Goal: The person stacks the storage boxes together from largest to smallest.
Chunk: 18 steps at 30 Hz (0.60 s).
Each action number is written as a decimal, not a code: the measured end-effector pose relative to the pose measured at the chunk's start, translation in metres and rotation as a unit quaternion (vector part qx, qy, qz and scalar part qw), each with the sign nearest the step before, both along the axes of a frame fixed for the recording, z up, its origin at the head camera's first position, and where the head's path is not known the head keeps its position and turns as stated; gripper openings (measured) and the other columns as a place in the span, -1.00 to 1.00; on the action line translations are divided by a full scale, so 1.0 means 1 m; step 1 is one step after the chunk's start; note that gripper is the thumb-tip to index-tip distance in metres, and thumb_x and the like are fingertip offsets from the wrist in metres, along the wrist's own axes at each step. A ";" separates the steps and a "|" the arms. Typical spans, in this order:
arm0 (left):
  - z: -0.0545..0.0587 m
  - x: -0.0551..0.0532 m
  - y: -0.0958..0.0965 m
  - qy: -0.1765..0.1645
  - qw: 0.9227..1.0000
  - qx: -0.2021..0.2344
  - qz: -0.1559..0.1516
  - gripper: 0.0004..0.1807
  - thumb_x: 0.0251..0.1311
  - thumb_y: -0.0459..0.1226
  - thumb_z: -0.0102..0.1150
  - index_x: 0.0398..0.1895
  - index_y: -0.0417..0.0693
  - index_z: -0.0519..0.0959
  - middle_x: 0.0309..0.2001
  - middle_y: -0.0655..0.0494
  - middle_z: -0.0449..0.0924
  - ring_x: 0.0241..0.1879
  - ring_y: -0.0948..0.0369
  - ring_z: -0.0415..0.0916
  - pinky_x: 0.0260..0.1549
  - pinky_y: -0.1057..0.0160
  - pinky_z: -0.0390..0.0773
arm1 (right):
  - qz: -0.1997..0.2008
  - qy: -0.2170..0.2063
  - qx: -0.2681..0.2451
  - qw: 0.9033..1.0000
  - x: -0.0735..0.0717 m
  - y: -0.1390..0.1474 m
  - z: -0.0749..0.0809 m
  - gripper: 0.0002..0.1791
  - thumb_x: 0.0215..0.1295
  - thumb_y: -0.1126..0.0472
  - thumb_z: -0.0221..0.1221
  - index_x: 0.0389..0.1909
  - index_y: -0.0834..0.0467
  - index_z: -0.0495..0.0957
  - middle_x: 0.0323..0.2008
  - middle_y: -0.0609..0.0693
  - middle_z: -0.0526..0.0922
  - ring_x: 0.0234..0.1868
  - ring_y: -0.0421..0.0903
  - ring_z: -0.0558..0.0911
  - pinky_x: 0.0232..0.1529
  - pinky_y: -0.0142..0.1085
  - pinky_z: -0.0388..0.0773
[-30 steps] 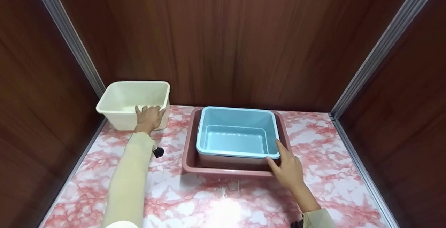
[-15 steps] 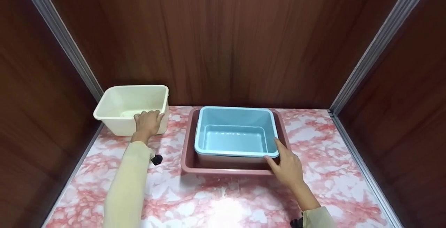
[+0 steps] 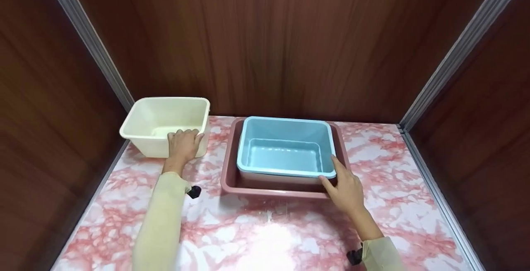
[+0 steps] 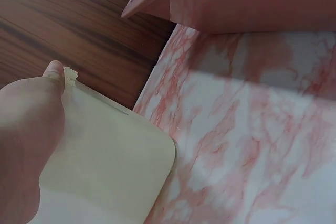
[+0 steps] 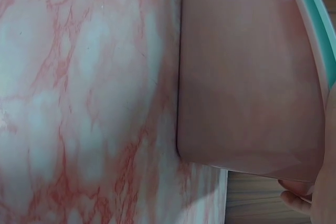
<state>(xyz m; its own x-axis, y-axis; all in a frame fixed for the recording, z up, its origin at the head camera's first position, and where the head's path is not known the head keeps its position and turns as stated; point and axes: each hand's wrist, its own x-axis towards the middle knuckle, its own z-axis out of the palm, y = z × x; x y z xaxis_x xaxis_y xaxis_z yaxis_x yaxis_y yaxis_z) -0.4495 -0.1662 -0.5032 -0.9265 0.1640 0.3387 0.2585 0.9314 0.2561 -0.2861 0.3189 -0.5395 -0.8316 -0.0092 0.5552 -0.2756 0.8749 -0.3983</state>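
In the head view, my left hand grips the near rim of a cream plastic bin, close to its right corner. The fingers reach over the rim and the thumb lies at the right side; the left wrist view shows the thumb on the rim. A light blue bin sits inside a larger dusty pink bin. My right hand holds the blue bin's near right corner, thumb in front and fingers along the right side. Some fingertips show past the pink bin's edge in the right wrist view.
All the bins stand on a red-and-white marbled tabletop. Dark wood panels enclose the back and sides, with grey metal strips at the corners. The cream bin is near the left back corner.
The cream bin has slid a little toward me with my left hand on it. My right hand keeps its place on the blue bin's corner. The head view has shifted slightly.
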 end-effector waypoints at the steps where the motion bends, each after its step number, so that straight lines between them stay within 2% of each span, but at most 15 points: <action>1: 0.000 0.001 0.002 0.002 1.000 0.000 -0.002 -0.61 0.44 0.01 -0.09 -0.24 -0.10 0.55 -0.25 -0.13 0.60 -0.22 -0.16 0.43 -0.14 -0.17 0.18 | -0.002 0.001 0.000 1.000 0.000 0.001 0.000 -0.17 0.24 -0.22 0.21 0.44 0.08 0.25 0.24 0.15 0.48 0.09 0.24 0.53 -0.03 0.19 0.41; 7: 0.001 0.015 0.009 0.004 1.000 0.005 -0.010 -0.62 0.44 0.02 -0.10 -0.31 -0.07 0.53 -0.30 -0.10 0.58 -0.24 -0.14 0.41 -0.11 -0.16 0.17 | -0.006 -0.001 0.002 1.000 0.000 0.003 0.005 -0.17 0.24 -0.23 0.20 0.44 0.07 0.25 0.24 0.13 0.48 0.05 0.26 0.55 -0.08 0.19 0.42; 12: 0.001 0.035 0.013 0.000 1.000 0.001 -0.019 -0.61 0.45 0.03 -0.12 -0.30 -0.04 0.54 -0.34 -0.05 0.56 -0.25 -0.10 0.41 -0.09 -0.15 0.18 | -0.010 -0.002 0.002 1.000 0.000 0.002 0.005 -0.18 0.25 -0.23 0.20 0.44 0.07 0.25 0.24 0.14 0.48 0.05 0.26 0.54 -0.08 0.19 0.41; 18: -0.005 0.063 0.017 0.011 1.000 -0.001 -0.022 -0.64 0.43 0.02 -0.07 -0.32 -0.03 0.55 -0.40 -0.01 0.54 -0.31 -0.07 0.41 -0.11 -0.14 0.20 | -0.008 -0.023 -0.002 1.000 0.001 0.000 0.003 -0.18 0.26 -0.27 0.16 0.44 0.06 0.24 0.27 0.12 0.46 0.12 0.24 0.51 0.00 0.20 0.38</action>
